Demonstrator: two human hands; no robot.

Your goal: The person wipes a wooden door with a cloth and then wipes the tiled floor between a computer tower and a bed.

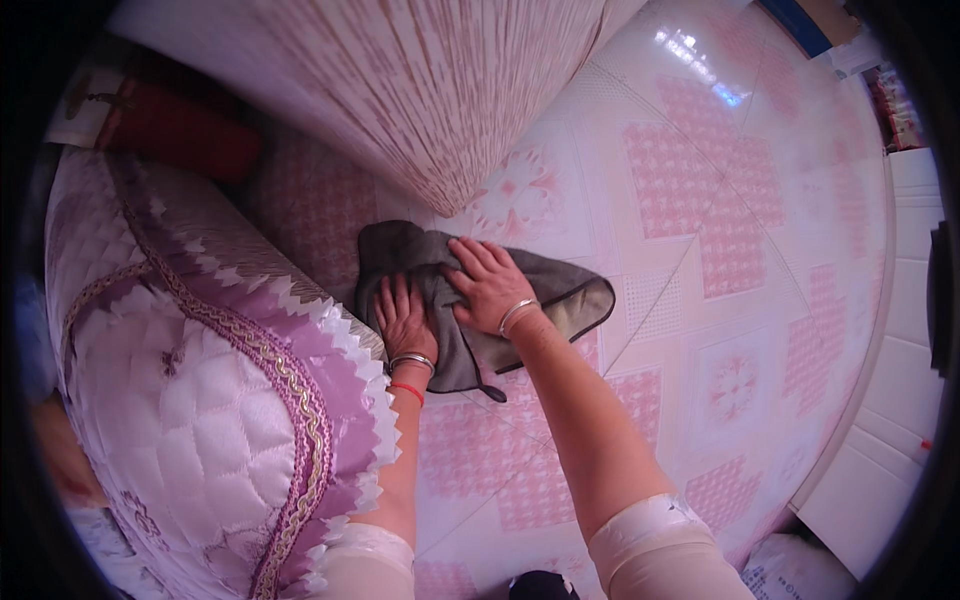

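A grey cleaning cloth with dark edging and a small hanging loop lies bunched on the patterned floor. Its right corner is folded over, showing a paler side. My left hand rests palm down on the cloth's left part, close to the base of a quilted seat. Farther forward and to the right, my right hand lies flat on the same cloth, fingers spread. Neither hand appears to grasp the fabric. Both wrists wear silver-coloured bangles, and the left also has a red cord.
The quilted cover with lace trim borders my left arm. Ahead, a streaked furniture piece comes to a corner just beyond the cloth. A dark red object sits at upper left. White cabinets line the right side.
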